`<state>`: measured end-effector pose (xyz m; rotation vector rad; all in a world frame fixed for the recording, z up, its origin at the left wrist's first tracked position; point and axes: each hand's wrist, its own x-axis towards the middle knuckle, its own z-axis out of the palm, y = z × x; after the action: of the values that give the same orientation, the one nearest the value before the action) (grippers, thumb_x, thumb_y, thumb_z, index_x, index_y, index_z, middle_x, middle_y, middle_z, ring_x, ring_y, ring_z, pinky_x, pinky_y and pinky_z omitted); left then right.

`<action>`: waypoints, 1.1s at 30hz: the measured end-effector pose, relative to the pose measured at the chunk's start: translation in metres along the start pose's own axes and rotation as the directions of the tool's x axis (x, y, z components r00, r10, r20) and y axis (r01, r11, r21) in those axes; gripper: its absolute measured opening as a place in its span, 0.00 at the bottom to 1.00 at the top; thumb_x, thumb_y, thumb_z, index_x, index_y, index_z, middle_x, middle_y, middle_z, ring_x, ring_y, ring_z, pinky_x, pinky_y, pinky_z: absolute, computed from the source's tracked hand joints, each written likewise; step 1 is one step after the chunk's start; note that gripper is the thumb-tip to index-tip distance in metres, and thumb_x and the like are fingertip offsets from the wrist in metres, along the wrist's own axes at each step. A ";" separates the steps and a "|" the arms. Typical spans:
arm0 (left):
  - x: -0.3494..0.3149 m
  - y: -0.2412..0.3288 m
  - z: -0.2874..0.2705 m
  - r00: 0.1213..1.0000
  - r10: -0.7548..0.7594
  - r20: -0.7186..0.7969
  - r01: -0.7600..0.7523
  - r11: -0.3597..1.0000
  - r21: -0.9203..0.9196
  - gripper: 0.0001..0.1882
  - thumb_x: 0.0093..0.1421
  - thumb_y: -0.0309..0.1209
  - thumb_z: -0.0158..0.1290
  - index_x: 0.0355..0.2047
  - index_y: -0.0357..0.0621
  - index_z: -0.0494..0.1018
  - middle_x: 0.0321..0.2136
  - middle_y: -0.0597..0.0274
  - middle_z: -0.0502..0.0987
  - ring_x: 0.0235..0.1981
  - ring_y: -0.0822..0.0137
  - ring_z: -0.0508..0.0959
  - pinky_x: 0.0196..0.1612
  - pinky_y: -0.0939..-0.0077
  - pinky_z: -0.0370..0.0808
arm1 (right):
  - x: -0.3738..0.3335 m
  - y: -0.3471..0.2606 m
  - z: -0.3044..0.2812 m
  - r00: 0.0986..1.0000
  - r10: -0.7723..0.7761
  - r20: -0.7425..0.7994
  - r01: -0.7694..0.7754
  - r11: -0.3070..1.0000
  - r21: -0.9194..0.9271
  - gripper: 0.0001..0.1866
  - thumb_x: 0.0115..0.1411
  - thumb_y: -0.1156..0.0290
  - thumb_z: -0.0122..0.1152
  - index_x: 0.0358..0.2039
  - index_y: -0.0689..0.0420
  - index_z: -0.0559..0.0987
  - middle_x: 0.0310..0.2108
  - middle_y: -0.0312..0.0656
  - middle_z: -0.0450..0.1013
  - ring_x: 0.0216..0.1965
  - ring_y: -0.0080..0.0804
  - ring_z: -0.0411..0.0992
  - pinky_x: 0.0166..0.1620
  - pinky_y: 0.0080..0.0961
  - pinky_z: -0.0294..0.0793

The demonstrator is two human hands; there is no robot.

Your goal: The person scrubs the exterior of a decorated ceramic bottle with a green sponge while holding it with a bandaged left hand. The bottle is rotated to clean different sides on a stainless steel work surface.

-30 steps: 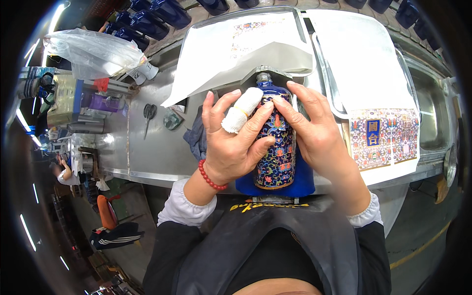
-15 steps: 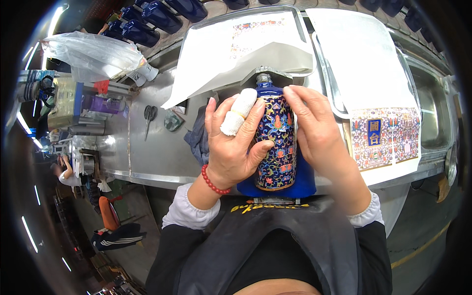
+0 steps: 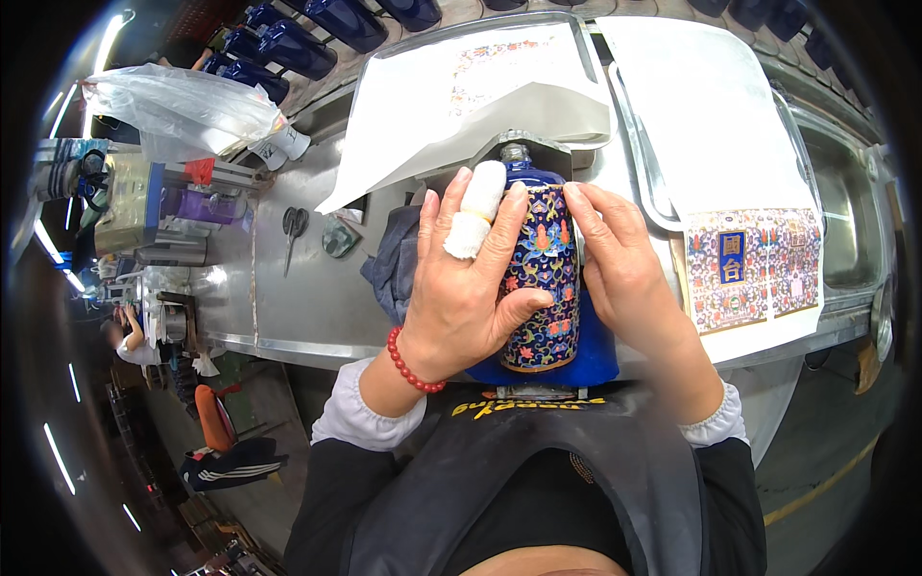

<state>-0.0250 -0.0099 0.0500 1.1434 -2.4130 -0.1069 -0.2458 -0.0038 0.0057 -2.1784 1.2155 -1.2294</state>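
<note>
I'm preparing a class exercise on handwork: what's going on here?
A person's left hand, with a white wrap on one finger, has its thumb over a blue, floral-patterned bottle whose neck points away. The right hand touches its right edge near the shoulder. A patterned sheet lies to the right, scissors to the left.

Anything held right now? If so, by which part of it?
Patterned blue bottle: left hand touches its upper left, thumb mid-front; right hand touches its upper right edge. Whether the hands grip it or only press cannot be told.
</note>
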 end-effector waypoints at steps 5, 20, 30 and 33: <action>0.004 0.002 -0.001 1.000 0.008 0.012 -0.008 1.000 -0.002 0.44 0.66 0.64 0.48 0.68 0.39 0.68 0.66 0.39 0.66 0.68 0.36 0.63 0.70 0.36 0.53 | 0.000 0.000 0.000 1.000 -0.010 -0.002 0.010 1.000 -0.014 0.35 0.55 0.91 0.51 0.66 0.65 0.70 0.61 0.58 0.68 0.61 0.58 0.68 0.64 0.44 0.68; 0.013 0.005 -0.005 0.999 0.035 0.002 -0.035 0.994 0.105 0.42 0.64 0.62 0.53 0.66 0.40 0.70 0.61 0.37 0.70 0.62 0.36 0.70 0.68 0.40 0.59 | 0.000 -0.001 0.002 0.999 -0.021 -0.026 0.021 1.000 -0.012 0.36 0.52 0.90 0.54 0.65 0.65 0.71 0.59 0.57 0.69 0.58 0.59 0.69 0.61 0.44 0.71; 0.012 0.003 -0.004 0.999 0.033 0.021 -0.034 0.996 0.084 0.43 0.65 0.62 0.52 0.67 0.38 0.69 0.61 0.36 0.70 0.62 0.36 0.70 0.68 0.40 0.59 | -0.001 0.001 0.004 0.999 -0.018 -0.040 0.018 1.000 -0.023 0.36 0.52 0.90 0.54 0.65 0.65 0.70 0.59 0.58 0.69 0.57 0.59 0.70 0.60 0.44 0.72; 0.008 -0.001 -0.001 1.000 0.017 0.014 -0.017 1.000 -0.008 0.46 0.65 0.65 0.49 0.68 0.36 0.66 0.63 0.35 0.67 0.65 0.34 0.66 0.69 0.37 0.56 | -0.002 0.002 0.004 0.997 -0.036 -0.069 0.036 0.999 -0.007 0.36 0.52 0.90 0.53 0.65 0.64 0.70 0.59 0.57 0.69 0.57 0.59 0.70 0.60 0.44 0.72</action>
<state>-0.0285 -0.0165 0.0534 1.1222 -2.4326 -0.1192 -0.2435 -0.0037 0.0013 -2.1878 1.2129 -1.3272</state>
